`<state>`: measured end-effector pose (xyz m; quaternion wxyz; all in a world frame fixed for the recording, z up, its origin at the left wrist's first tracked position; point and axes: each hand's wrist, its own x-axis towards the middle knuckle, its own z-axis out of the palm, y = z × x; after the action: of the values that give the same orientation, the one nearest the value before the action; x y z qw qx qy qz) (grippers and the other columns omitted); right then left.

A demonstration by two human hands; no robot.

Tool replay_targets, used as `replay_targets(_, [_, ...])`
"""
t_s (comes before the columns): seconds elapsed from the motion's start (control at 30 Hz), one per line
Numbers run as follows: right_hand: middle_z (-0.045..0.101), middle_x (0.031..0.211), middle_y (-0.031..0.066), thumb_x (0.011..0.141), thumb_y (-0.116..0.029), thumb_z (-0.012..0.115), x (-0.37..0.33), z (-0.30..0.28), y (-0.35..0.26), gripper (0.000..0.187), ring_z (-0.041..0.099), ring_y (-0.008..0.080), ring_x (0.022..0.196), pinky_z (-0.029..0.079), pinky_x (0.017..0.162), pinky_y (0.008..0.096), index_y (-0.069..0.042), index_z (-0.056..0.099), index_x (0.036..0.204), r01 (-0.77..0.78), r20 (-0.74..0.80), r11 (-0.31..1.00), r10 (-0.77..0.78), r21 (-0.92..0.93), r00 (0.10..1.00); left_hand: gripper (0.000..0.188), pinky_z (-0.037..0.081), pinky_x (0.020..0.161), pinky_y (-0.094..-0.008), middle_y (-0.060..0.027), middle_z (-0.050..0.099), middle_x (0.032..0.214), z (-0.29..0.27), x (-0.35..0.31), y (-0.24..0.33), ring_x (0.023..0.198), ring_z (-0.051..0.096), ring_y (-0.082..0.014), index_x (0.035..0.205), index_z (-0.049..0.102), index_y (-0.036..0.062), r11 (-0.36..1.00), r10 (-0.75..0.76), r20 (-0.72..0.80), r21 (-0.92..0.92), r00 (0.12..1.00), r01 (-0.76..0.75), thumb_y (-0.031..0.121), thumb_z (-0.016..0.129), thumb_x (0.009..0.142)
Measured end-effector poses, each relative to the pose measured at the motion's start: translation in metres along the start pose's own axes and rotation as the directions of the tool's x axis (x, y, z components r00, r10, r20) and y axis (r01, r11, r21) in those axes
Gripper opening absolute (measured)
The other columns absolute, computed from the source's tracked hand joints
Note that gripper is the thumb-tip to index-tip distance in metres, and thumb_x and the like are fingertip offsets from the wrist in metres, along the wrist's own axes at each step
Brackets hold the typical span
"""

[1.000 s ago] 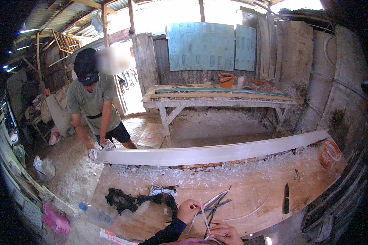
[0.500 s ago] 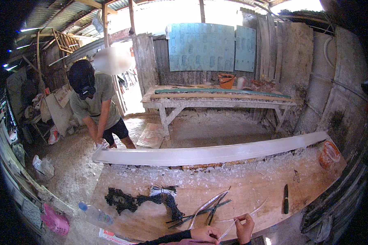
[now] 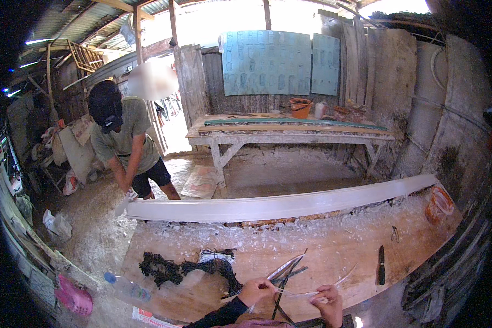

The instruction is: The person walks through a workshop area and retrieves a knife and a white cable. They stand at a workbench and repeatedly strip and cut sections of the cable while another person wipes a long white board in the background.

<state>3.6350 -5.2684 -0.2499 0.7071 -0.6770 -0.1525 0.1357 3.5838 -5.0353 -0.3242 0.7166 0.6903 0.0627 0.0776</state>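
Over the near edge of the wooden table (image 3: 311, 246), my left hand (image 3: 256, 292) pinches one end of a thin white strip (image 3: 296, 296). My right hand (image 3: 329, 305) grips the same strip further right, fingers closed, and a length of it seems to run past the fingers. Black strips (image 3: 279, 298) and a wider white strip (image 3: 287, 264) lie crossed by my left hand. To the left are bundles of short black ties (image 3: 161, 268) and a white bundle (image 3: 216, 255). A dark-handled knife (image 3: 381, 268) lies to the right.
A long white moulding (image 3: 279, 208) spans the table's far edge. An orange bucket (image 3: 438, 205) stands at the right end, a plastic bottle (image 3: 128, 287) at the left. Across the moulding's left end, a co-worker (image 3: 123, 142) bends over it. Another workbench (image 3: 290, 131) stands behind.
My left hand has moved up and left, away from my right hand, so the white strip now stretches between them. The co-worker's hands have shifted slightly at the moulding's end.
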Motion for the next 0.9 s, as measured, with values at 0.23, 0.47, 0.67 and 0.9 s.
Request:
replay_targets(0.23, [0.055, 0.1, 0.0122, 0.076, -0.011, 0.056, -0.013, 0.051, -0.013, 0.019, 0.045, 0.0264, 0.104, 0.035, 0.087, 0.0366, -0.005, 0.062, 0.093, 0.007, 0.618, 0.995, 0.059, -0.103, 0.784, 0.017, 0.039, 0.05, -0.0203, -0.001, 0.058, 0.064, -0.012, 0.01, 0.0, 0.055, 0.049, -0.0059, 0.074, 0.059, 0.004, 0.937, 0.054, -0.289, 0.346, 0.956, 0.051, 0.019, 0.066, 0.074])
replay_targets(0.47, [0.058, 0.094, 0.0104, 0.075, -0.01, 0.058, -0.008, 0.04, -0.009, 0.016, 0.05, 0.0248, 0.098, 0.034, 0.09, 0.0369, -0.003, 0.062, 0.09, 0.133, 0.599, 0.986, -0.05, -0.095, 0.799, 0.01, 0.04, 0.053, -0.0213, -0.0019, 0.06, 0.069, -0.012, 0.008, 0.008, 0.059, 0.051, -0.0075, 0.077, 0.063, 0.0048, 0.922, 0.134, -0.208, 0.385, 0.969, -0.045, 0.014, 0.062, 0.075])
replay_targets(0.67, [0.059, 0.088, 0.0103, 0.068, -0.006, 0.064, -0.007, 0.027, -0.006, 0.014, 0.054, 0.0196, 0.085, 0.04, 0.08, 0.0328, -0.001, 0.06, 0.081, 0.048, 0.457, 0.997, -0.015, -0.062, 0.89, 0.009, 0.044, 0.064, -0.0248, -0.0054, 0.06, 0.078, -0.003, 0.004, 0.012, 0.069, 0.055, -0.0131, 0.082, 0.063, 0.0052, 0.915, 0.047, -0.021, 0.403, 0.999, -0.035, 0.01, 0.057, 0.077])
replay_targets(0.9, [0.057, 0.078, 0.0087, 0.065, 0.001, 0.061, 0.01, 0.014, 0.028, 0.008, 0.054, 0.0192, 0.078, 0.042, 0.071, 0.0289, -0.001, 0.057, 0.07, 0.163, -0.126, 0.88, -0.243, -0.447, 0.962, 0.01, 0.04, 0.079, -0.0274, -0.0066, 0.05, 0.092, 0.026, -0.008, -0.011, 0.09, 0.05, -0.0167, 0.082, 0.061, 0.0051, 0.983, 0.1, 0.528, 0.08, 0.843, -0.166, 0.014, 0.058, 0.079])
